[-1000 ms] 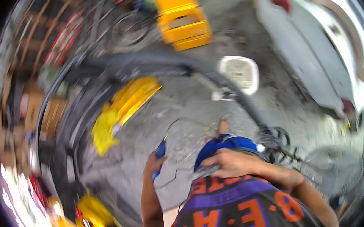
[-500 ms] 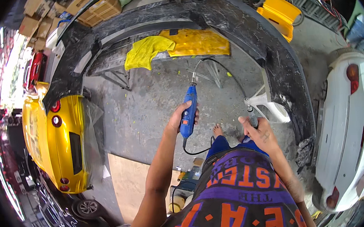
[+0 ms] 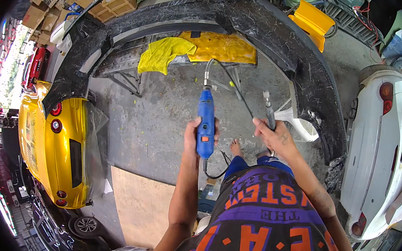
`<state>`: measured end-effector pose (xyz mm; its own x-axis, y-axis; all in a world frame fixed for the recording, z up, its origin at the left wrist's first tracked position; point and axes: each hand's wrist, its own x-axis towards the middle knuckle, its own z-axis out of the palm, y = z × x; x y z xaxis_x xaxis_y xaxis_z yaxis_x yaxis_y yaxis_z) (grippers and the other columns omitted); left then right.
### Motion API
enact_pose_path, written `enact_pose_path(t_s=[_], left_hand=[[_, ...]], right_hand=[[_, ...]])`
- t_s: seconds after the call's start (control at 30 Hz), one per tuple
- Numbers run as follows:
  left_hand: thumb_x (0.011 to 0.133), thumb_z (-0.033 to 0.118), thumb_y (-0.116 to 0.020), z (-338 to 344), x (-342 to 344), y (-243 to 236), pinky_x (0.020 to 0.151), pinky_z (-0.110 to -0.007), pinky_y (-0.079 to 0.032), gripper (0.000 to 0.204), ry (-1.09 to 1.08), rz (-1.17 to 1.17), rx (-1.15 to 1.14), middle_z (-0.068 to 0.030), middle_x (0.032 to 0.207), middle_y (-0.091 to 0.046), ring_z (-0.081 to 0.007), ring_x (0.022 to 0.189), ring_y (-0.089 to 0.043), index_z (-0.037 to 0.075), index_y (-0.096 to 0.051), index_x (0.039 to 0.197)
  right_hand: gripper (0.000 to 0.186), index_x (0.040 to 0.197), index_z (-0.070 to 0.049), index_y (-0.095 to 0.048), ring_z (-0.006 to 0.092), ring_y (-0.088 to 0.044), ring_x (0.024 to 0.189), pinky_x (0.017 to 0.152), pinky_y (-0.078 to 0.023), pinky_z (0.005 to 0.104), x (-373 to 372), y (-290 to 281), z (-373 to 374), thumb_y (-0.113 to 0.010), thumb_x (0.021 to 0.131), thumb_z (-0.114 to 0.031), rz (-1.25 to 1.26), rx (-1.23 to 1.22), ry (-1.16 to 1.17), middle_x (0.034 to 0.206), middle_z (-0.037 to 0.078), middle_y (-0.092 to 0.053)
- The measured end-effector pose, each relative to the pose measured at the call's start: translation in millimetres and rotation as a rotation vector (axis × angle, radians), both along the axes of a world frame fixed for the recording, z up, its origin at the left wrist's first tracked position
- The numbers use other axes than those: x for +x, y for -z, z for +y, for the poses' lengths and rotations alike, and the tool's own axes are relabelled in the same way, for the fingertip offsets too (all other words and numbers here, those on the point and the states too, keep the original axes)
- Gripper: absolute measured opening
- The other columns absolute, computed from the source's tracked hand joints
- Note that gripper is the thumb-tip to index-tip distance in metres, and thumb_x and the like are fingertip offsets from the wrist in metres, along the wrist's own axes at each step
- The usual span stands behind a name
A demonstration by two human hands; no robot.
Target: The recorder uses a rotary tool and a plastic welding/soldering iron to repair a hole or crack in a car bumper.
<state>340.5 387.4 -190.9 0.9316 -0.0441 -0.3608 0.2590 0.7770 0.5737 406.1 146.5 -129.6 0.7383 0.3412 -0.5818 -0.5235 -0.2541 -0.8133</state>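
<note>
My left hand (image 3: 201, 134) grips a blue rotary tool (image 3: 205, 120) with an orange switch, held upright below me; a metal-tipped flexible shaft (image 3: 225, 73) loops from its top toward my right. My right hand (image 3: 271, 133) is closed on the grey handpiece (image 3: 270, 110), whose small tip points away from me. A large black scuffed bumper (image 3: 319, 108) arches around both hands. Behind them, a yellow cloth (image 3: 159, 55) and a yellow panel (image 3: 220, 47) lie on a metal stand.
A yellow car (image 3: 45, 144) stands at left, a white car rear or bumper (image 3: 376, 162) at right. A plywood board (image 3: 141, 207) lies on the concrete floor near my bare feet. Boxes (image 3: 114, 4), a bicycle, a ladder and a yellow case (image 3: 312, 25) sit at the back.
The view has swung round from a second ago. Over the last half second, the rotary tool has shifted slightly left, and my right hand has raised the handpiece, its tip now higher.
</note>
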Motion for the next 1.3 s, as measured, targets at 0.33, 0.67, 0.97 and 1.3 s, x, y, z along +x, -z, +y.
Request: enact_pose_path(t_s=[0.33,0.67,0.97,1.3], left_hand=[[0.073,0.019,-0.074,-36,-4,-43,0.096,-0.037,-0.040,0.081,0.004,-0.279,1.100,-0.0185,0.121,-0.050,-0.0290,0.109,-0.051,0.001,-0.033,0.141],[0.092,0.027,-0.055,-34,-40,-24,0.097,-0.033,-0.043,0.060,-0.079,-0.132,0.005,-0.0169,0.126,-0.051,-0.0219,0.114,-0.054,-0.005,-0.035,0.139],[0.086,0.024,-0.058,-35,-53,-30,0.102,-0.042,-0.041,0.068,0.111,-0.274,-0.088,-0.0215,0.129,-0.051,-0.0330,0.116,-0.055,-0.006,-0.030,0.141],[0.083,0.018,-0.065,-41,-55,-60,0.100,-0.038,-0.042,0.076,0.164,-0.268,-0.119,-0.0171,0.124,-0.055,-0.0264,0.113,-0.057,-0.004,-0.026,0.144]], right_hand=[[0.036,0.083,-0.005,-0.060,0.0028,-0.029,0.038,0.036,-0.019,0.0234,20,19,61,-0.080,0.075,-0.034,0.047,0.153,0.212,0.053,-0.008,-0.039],[0.029,0.101,0.002,-0.061,-0.0010,-0.026,0.036,0.033,-0.019,0.0175,27,8,58,-0.069,0.086,-0.021,0.191,0.480,0.088,0.060,-0.006,-0.049],[0.062,0.136,0.002,-0.038,-0.0043,-0.027,0.039,0.034,-0.024,0.0111,36,10,45,-0.062,0.090,-0.032,0.195,0.768,-0.118,0.128,0.018,-0.053],[0.065,0.135,0.001,-0.039,-0.0048,-0.026,0.039,0.033,-0.025,0.0105,35,8,36,-0.064,0.088,-0.037,0.166,0.783,-0.151,0.125,0.017,-0.056]])
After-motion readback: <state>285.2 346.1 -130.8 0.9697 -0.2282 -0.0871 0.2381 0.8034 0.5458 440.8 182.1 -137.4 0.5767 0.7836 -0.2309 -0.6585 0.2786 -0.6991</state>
